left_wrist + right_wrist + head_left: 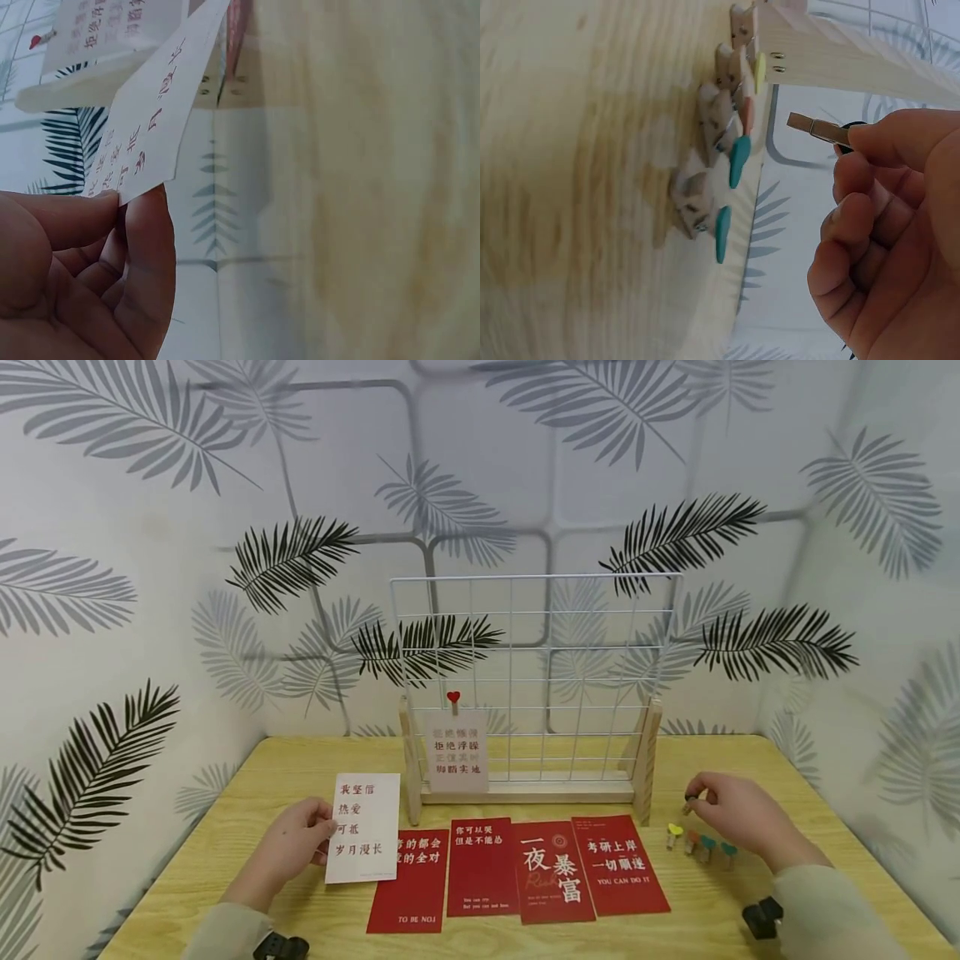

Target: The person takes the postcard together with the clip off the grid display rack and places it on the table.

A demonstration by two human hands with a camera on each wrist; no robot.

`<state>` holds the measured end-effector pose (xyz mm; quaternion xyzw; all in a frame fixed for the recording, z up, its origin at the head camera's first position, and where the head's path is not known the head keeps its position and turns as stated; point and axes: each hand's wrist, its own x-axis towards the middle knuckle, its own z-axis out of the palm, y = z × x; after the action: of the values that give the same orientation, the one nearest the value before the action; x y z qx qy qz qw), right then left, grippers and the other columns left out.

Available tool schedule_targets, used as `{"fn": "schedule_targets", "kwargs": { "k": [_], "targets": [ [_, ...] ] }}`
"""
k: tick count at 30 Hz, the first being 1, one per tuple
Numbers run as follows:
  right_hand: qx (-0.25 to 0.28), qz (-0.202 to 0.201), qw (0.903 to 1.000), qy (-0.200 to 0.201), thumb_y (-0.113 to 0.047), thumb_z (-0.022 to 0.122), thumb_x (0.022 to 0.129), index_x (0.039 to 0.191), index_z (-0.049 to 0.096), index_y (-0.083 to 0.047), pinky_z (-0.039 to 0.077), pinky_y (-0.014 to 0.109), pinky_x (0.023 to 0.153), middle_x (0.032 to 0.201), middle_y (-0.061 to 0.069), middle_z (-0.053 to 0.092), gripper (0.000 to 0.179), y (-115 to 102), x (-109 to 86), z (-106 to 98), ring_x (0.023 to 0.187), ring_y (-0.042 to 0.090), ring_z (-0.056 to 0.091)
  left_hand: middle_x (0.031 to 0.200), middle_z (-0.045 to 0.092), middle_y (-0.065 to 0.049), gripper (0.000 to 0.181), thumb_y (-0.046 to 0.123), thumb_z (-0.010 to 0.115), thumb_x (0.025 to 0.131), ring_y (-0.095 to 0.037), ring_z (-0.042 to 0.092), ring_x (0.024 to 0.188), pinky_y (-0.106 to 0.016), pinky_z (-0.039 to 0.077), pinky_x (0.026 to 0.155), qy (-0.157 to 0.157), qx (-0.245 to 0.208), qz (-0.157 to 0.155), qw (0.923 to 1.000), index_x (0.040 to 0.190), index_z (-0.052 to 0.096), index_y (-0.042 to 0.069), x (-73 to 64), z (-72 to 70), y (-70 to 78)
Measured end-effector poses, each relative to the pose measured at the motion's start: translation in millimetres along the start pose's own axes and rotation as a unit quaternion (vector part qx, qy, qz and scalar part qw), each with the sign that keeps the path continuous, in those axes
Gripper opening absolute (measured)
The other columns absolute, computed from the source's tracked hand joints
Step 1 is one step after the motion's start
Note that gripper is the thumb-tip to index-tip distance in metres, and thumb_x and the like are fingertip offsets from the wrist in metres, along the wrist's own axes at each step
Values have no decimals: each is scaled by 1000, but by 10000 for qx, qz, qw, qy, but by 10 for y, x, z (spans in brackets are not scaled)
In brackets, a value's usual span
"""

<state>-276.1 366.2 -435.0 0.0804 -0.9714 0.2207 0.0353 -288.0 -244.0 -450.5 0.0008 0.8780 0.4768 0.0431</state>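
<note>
My left hand (291, 842) pinches the left edge of a white card (363, 827) with red printed characters, held up in front of the leftmost red card. In the left wrist view the thumb and fingers grip the card's corner. My right hand (738, 817) pinches a small wooden clothespin (817, 128) with a dark ornament, raised above the table. Below it stand several clothespins with coloured hearts, among them a yellow one (675, 830) and a teal one (728, 850). On the white wire grid (530, 681), a red-heart clothespin (453, 702) holds another white card (458, 752).
A wooden stand (528, 793) carries the grid at the table's back. In front lie several red cards, including one with few lines (480, 868) and one at the right (621, 864). Leaf-patterned walls surround the wooden table (322, 931).
</note>
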Motion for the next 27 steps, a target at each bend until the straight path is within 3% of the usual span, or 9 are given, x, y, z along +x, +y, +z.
{"fn": "schedule_targets", "kwargs": {
  "k": [12, 19, 27],
  "targets": [
    [194, 303, 9966, -744, -7, 55, 97, 112, 66, -8, 36, 35, 57, 72, 2, 51, 19, 135, 1, 49, 61, 18, 42, 90, 58, -12, 13, 4, 52, 101, -23, 58, 74, -35, 54, 62, -87, 236, -423, 9988, 110, 57, -4, 1, -120, -155],
    [63, 299, 9967, -754, -4, 52, 95, 110, 67, -8, 37, 35, 58, 76, 1, 55, 21, 161, -24, 17, 63, 18, 43, 90, 63, -11, 22, 4, 54, 99, -23, 60, 73, -36, 54, 63, -150, 356, -463, 9982, 119, 54, -6, -2, -184, -158],
    [321, 522, 9947, -822, -3, 51, 92, 112, 65, -7, 40, 35, 53, 75, 5, 52, 24, 152, -50, -1, 56, 19, 44, 87, 61, -12, 30, 12, 57, 101, -22, 58, 66, -34, 49, 58, -39, 699, -353, 9969, 124, 51, -6, -19, -222, -119]
  ]
}}
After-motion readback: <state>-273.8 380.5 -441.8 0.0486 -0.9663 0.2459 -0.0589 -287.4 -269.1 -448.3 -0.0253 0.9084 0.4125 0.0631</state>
